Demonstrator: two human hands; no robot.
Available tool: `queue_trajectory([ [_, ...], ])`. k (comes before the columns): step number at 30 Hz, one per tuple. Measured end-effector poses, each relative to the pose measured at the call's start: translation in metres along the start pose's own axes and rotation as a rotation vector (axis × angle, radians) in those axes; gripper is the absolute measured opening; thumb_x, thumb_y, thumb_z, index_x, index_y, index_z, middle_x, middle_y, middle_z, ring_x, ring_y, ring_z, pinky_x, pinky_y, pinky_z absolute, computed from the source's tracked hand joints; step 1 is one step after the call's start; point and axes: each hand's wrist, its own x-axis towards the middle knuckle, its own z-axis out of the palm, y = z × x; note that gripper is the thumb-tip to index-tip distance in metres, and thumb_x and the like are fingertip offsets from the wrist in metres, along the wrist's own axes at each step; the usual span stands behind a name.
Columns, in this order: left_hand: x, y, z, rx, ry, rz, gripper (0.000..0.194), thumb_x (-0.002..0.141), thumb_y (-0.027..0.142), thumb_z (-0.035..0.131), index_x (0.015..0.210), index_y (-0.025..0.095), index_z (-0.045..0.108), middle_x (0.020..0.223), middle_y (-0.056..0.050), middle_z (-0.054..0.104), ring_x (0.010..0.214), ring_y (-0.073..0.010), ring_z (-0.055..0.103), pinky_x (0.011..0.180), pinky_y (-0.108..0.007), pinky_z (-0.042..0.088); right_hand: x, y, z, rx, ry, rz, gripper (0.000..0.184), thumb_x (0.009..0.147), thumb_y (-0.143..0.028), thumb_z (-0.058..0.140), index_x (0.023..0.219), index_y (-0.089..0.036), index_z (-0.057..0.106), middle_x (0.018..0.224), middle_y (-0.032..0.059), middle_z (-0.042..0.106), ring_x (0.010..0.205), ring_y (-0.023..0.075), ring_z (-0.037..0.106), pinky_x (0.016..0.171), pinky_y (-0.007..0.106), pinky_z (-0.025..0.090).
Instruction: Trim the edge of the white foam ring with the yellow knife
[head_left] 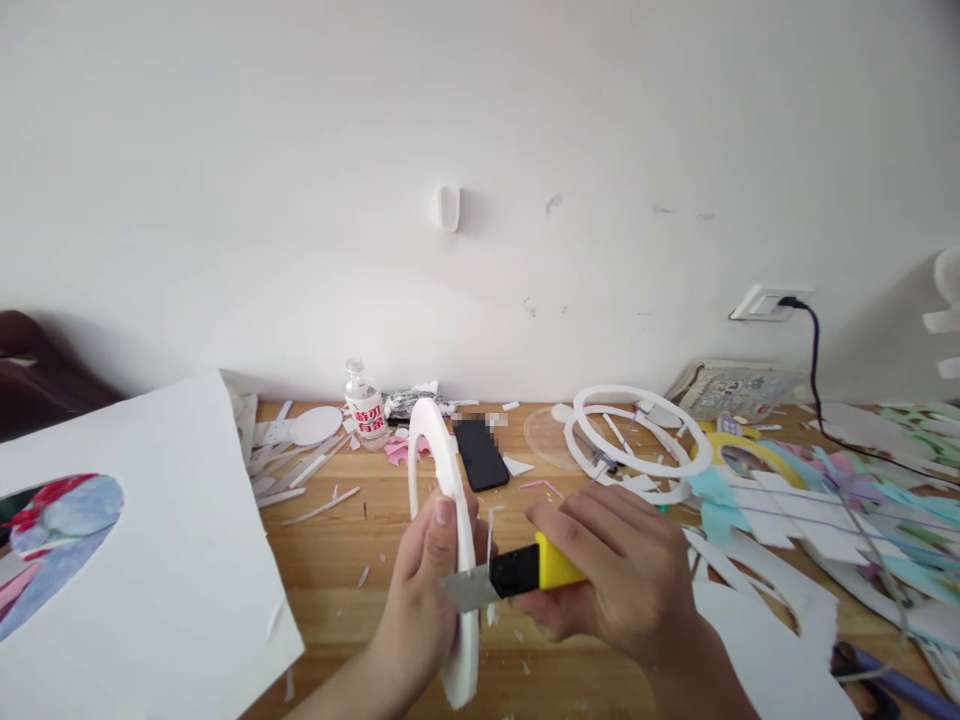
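My left hand point(433, 570) is closed around a white foam ring point(463, 640), which stands on edge with its thumb pressed on the rim. In my right hand point(615, 570) is a yellow and black utility knife point(556, 562), gripped by its handle. Its bare blade point(466, 588) lies across the ring's edge, just below my left thumb. A thin white sliver point(491, 535) hangs beside the ring near the blade. The part of the ring behind my left fingers is hidden.
Behind the hands are a black phone point(480, 455), a plastic bottle point(367, 408) and two more white rings point(641, 392). A large white board point(187, 520) with a cut-out stands left. Paper and foam scraps point(780, 510), scissors point(862, 670) and a plugged cable point(816, 370) are on the right.
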Motion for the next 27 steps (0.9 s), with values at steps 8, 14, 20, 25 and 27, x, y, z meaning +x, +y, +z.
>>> queue_trajectory([
  [8, -0.002, 0.005, -0.001, -0.001, -0.057, 0.057, 0.049, 0.089, 0.066, 0.047, 0.068, 0.022, 0.042, 0.043, 0.008, 0.033, 0.036, -0.0064, 0.025, 0.036, -0.019, 0.02, -0.006, 0.014, -0.003, -0.064, 0.027, 0.018, 0.043, 0.093, -0.056, 0.051, 0.089, -0.015, 0.064, 0.065, 0.004, 0.061, 0.06, 0.0146, 0.053, 0.06, 0.028, 0.039],
  [14, -0.006, 0.001, -0.008, 0.182, -0.065, 0.022, 0.047, 0.09, 0.063, 0.05, 0.07, 0.021, 0.045, 0.048, 0.005, 0.043, 0.04, -0.0071, 0.029, 0.041, -0.023, 0.023, -0.002, 0.008, -0.004, -0.002, 0.052, 0.022, 0.042, 0.093, -0.056, 0.052, 0.088, -0.015, 0.064, 0.065, 0.0032, 0.06, 0.061, 0.0152, 0.055, 0.06, 0.028, 0.041],
  [20, -0.011, -0.004, -0.011, 0.266, -0.1, 0.017, 0.051, 0.088, 0.068, 0.046, 0.071, 0.021, 0.046, 0.05, 0.006, 0.043, 0.039, -0.0068, 0.03, 0.044, -0.023, 0.028, 0.0, -0.006, -0.006, 0.01, 0.019, 0.023, 0.044, 0.093, -0.057, 0.051, 0.089, -0.015, 0.063, 0.062, 0.0035, 0.059, 0.057, 0.0143, 0.052, 0.059, 0.029, 0.039],
  [25, -0.015, -0.004, -0.015, 0.221, -0.152, 0.089, 0.051, 0.091, 0.066, 0.041, 0.072, 0.02, 0.05, 0.046, 0.004, 0.044, 0.04, -0.0084, 0.031, 0.042, -0.023, 0.025, -0.001, 0.006, -0.011, -0.008, 0.031, 0.021, 0.047, 0.095, -0.059, 0.045, 0.089, -0.016, 0.063, 0.063, 0.0038, 0.06, 0.059, 0.0149, 0.054, 0.059, 0.029, 0.038],
  [27, -0.014, -0.002, -0.014, 0.235, -0.164, 0.127, 0.051, 0.094, 0.064, 0.038, 0.071, 0.02, 0.051, 0.044, 0.004, 0.042, 0.041, -0.0086, 0.03, 0.043, -0.022, 0.026, -0.001, 0.012, -0.012, -0.048, 0.054, 0.016, 0.045, 0.094, -0.058, 0.048, 0.089, -0.016, 0.063, 0.064, 0.0039, 0.06, 0.061, 0.0149, 0.055, 0.059, 0.029, 0.039],
])
